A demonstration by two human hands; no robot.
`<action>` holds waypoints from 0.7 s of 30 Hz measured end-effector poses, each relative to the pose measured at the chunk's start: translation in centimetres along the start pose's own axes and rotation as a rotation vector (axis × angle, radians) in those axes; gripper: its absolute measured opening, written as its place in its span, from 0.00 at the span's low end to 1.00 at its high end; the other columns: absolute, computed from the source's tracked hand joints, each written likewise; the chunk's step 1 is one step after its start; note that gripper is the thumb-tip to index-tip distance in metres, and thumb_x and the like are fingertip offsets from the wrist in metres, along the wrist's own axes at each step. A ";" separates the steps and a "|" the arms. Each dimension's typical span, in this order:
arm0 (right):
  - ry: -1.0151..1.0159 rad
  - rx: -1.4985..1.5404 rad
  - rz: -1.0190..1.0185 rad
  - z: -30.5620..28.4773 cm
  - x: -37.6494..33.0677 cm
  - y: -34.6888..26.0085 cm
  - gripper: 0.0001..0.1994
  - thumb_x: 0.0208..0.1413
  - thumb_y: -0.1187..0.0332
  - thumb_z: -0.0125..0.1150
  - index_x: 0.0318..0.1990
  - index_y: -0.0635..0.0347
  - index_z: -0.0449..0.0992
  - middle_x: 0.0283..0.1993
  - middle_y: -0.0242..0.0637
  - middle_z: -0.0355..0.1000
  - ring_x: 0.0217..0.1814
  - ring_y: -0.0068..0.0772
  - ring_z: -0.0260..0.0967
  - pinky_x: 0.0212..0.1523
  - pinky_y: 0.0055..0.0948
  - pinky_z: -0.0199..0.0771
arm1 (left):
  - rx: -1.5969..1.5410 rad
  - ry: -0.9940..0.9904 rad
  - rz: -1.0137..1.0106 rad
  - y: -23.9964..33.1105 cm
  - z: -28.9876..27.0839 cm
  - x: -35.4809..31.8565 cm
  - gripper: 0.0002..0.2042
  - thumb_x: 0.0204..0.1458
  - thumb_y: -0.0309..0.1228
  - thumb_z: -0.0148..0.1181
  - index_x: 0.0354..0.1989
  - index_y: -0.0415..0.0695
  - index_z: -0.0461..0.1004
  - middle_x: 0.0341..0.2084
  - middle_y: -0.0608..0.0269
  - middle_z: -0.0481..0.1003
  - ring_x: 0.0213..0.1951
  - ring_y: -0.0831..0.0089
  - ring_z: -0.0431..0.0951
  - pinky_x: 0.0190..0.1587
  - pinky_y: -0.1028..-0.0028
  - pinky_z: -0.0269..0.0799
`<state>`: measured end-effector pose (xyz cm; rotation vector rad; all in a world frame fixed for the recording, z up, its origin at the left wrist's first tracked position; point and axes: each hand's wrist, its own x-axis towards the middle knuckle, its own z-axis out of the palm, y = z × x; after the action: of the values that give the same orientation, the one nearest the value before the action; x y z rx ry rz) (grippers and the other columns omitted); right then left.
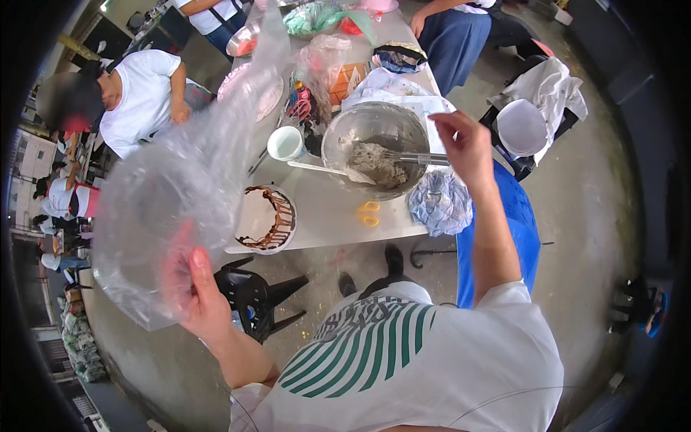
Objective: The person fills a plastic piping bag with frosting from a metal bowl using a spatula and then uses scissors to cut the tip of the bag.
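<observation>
My left hand (207, 299) grips a large clear plastic bag (162, 216), which billows up over the table's left side. Past the bowl's right rim hovers my right hand (464, 147), its fingers curled together; whether anything small is pinched there I cannot make out. Below it stands a metal mixing bowl (338, 133) with a greyish, thick mixture (378, 167). A whisk (417, 158) and a white-handled spatula (317, 168) rest in the bowl, their handles over opposite rims. Nearer the table edge is a round cake (252, 216) with chocolate-brown drips around its side.
A white cup (286, 144) stands left of the bowl. Yellow-handled scissors (368, 214) and a crumpled bluish cloth (440, 203) lie near the front edge. A black chair (259, 295) and a blue umbrella (504, 223) flank me. A person in white (140, 97) works across at left.
</observation>
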<state>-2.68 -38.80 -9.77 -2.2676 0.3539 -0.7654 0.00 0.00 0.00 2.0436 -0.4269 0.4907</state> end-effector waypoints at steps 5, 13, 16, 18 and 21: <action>-0.166 0.537 -0.096 -2.0 4.4 -2.6 0.11 0.56 0.74 0.59 0.46 0.65 0.78 0.34 0.31 0.73 0.34 0.18 0.69 0.36 0.17 0.67 | 0.372 0.012 0.444 3.1 7.0 6.4 0.19 0.48 0.15 0.55 0.51 0.38 0.73 0.46 0.52 0.72 0.47 0.60 0.72 0.49 0.72 0.66; -0.337 0.850 -0.098 1.1 10.8 -6.0 0.42 0.50 0.71 0.68 0.69 0.58 0.47 0.71 0.47 0.47 0.74 0.33 0.43 0.71 0.28 0.42 | 0.764 -0.269 0.889 6.5 17.0 10.7 0.26 0.38 0.17 0.54 0.50 0.52 0.77 0.36 0.58 0.64 0.37 0.60 0.66 0.42 0.67 0.65; -0.412 1.393 -0.013 2.6 12.8 -2.8 0.20 0.52 0.83 0.57 0.54 0.64 0.66 0.48 0.33 0.71 0.45 0.17 0.69 0.47 0.20 0.71 | 0.397 -0.387 0.662 6.6 17.2 10.4 0.29 0.37 0.17 0.57 0.53 0.48 0.75 0.40 0.57 0.66 0.35 0.66 0.65 0.41 0.71 0.62; -0.415 1.333 -0.007 2.1 13.1 -2.5 0.21 0.53 0.82 0.57 0.56 0.64 0.66 0.49 0.33 0.71 0.47 0.18 0.69 0.48 0.21 0.70 | 0.378 -0.322 0.471 5.8 16.0 10.3 0.27 0.40 0.21 0.63 0.54 0.47 0.73 0.42 0.60 0.66 0.38 0.71 0.66 0.43 0.72 0.63; -0.439 1.363 -0.010 3.6 12.3 -2.9 0.21 0.54 0.81 0.56 0.57 0.63 0.65 0.49 0.31 0.70 0.47 0.18 0.68 0.48 0.19 0.70 | 0.218 -0.126 -0.114 4.8 18.2 10.6 0.28 0.39 0.39 0.74 0.49 0.43 0.70 0.42 0.63 0.67 0.39 0.75 0.67 0.41 0.74 0.63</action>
<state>9.34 -40.30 -4.60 -1.0592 -0.3312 -0.2832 9.83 -19.17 0.42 2.3042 -0.3408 0.3520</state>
